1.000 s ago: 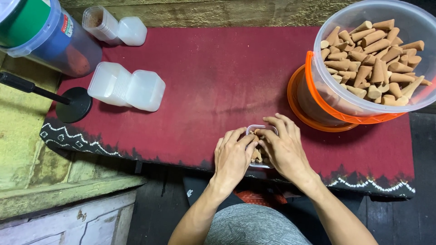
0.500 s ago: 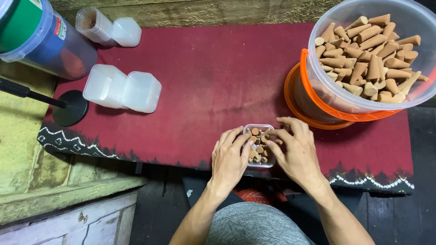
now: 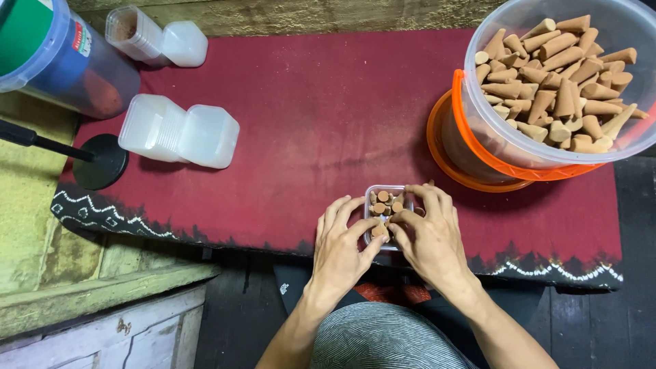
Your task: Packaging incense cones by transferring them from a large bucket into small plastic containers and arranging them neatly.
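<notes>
A small clear plastic box [image 3: 386,193] sits near the front edge of the red cloth [image 3: 321,116], filled with several brown incense cones [image 3: 387,203]. My left hand [image 3: 339,249] rests against the box's left side, fingers curled toward it. My right hand [image 3: 430,236] covers the box's right side, fingertips touching the cones inside. Both hands press around the box and partly hide it.
A large clear tub with an orange rim [image 3: 471,137], full of brown cones [image 3: 560,82], stands at the right. Empty clear boxes [image 3: 179,131] lie at the left, another pair [image 3: 158,37] farther back. A blue-lidded jar [image 3: 61,61] and a black stand base [image 3: 100,162] sit at far left.
My hands have spread slightly apart, uncovering more of the small box and its cones. The view has shifted a little; the box stays in place.
</notes>
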